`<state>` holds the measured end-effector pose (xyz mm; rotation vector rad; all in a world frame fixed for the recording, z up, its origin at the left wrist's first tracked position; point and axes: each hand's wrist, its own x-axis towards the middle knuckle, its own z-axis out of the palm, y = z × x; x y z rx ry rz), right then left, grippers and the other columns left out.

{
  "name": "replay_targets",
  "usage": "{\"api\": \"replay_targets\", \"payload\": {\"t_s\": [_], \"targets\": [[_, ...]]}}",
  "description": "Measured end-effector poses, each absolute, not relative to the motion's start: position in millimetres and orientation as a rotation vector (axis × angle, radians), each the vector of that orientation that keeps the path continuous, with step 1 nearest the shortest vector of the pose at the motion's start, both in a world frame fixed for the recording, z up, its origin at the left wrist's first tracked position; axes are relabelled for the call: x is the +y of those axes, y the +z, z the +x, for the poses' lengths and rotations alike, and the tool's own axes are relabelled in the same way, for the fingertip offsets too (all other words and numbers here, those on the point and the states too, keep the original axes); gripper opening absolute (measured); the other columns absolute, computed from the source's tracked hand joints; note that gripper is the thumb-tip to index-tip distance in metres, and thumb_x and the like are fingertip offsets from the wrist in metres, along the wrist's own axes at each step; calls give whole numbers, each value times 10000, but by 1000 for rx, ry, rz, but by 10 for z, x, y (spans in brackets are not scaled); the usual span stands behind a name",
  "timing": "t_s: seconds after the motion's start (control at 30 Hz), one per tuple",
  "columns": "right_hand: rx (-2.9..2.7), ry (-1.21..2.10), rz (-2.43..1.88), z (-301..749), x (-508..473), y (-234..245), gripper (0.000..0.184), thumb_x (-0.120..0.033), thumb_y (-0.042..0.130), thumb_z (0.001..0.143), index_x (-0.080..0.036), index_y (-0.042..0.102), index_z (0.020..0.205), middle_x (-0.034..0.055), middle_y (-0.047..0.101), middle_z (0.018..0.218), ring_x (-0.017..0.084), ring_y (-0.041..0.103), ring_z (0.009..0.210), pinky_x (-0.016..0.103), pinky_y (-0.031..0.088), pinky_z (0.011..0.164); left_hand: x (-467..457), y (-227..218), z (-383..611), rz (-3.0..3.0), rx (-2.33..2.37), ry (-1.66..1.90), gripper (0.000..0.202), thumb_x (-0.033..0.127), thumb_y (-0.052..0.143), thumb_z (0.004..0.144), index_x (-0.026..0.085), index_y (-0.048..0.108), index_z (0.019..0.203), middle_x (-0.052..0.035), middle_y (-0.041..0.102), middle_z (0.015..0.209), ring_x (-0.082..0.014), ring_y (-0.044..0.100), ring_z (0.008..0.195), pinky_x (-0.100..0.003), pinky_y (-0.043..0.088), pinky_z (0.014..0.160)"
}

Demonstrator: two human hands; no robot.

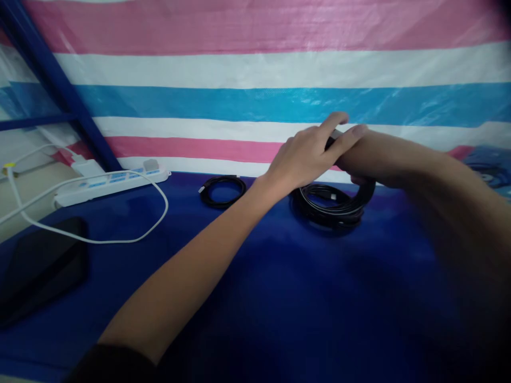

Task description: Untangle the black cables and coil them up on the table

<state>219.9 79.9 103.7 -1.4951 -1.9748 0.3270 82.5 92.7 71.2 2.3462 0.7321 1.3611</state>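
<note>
A thick coil of black cable rests near the back of the blue table, with a light-coloured plug end showing inside its loop. Above the coil my right hand reaches in from the right. It is closed on a black cable strand at the coil's right side, though most of its fingers are hidden. My left hand is against the right one, its thumb and index finger bent around a small dark piece with a grey part, which I cannot make out clearly. A smaller coiled black cable with light plug ends lies left of the hands.
A white power strip stands at the back left, with a white cord looping over the table. A black flat object lies at the left edge. Behind is a striped plastic sheet and a blue frame post.
</note>
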Motion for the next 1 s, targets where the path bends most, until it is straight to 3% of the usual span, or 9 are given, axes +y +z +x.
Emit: {"api": "replay_targets", "payload": {"t_s": [0.13, 0.23, 0.33, 0.43, 0.77, 1.0], "targets": [[-1860, 300, -1723, 2433, 790, 881, 77, -134, 519, 764, -95, 584, 778, -32, 377, 426, -13, 254, 354, 149, 196, 379, 1135, 677, 1210, 2276, 929, 1194, 532, 636, 190, 842, 249, 553, 869, -68, 656, 886, -182, 547, 775, -320, 389, 747], [-1845, 206, -1747, 2638, 933, 689, 196, -238, 517, 828, -71, 576, 910, 3, 508, 597, -17, 336, 450, 131, 306, 440, 1370, 585, 1454, 2280, 1092, 1067, 507, 579, 226, 869, 221, 579, 935, -94, 660, 941, -207, 569, 865, -362, 419, 822], [-1943, 126, -1784, 2827, 1115, 401, 329, -314, 500, 873, -79, 537, 1100, 52, 578, 914, 23, 525, 747, 173, 488, 693, 1558, 350, 1623, 2247, 1202, 943, 472, 508, 289, 893, 174, 588, 1039, -104, 639, 1036, -195, 578, 974, -386, 449, 900], [-2037, 56, -1874, 2950, 1233, 118, 405, -383, 464, 889, -99, 514, 1174, 88, 536, 1117, 96, 529, 1038, 299, 487, 928, 1619, 80, 1716, 2217, 1311, 847, 412, 454, 449, 867, 151, 561, 1121, -88, 590, 1136, -147, 564, 1043, -380, 482, 953], [-2176, 72, -2037, 3046, 1375, -93, 398, -404, 431, 902, -108, 529, 1149, 90, 540, 1111, 88, 529, 1027, 295, 483, 935, 1632, -38, 1539, 2257, 1223, 582, 398, 409, 492, 858, 157, 543, 1161, -88, 568, 1179, -142, 562, 1055, -369, 508, 939], [-2127, -17, -2046, 2968, 1270, -12, 400, -400, 437, 900, -107, 531, 1156, 89, 541, 1121, 98, 526, 1053, 315, 470, 963, 1650, -133, 1463, 2198, 1119, 763, 395, 423, 469, 866, 163, 546, 1154, -85, 577, 1158, -134, 566, 1038, -363, 503, 941]]}}
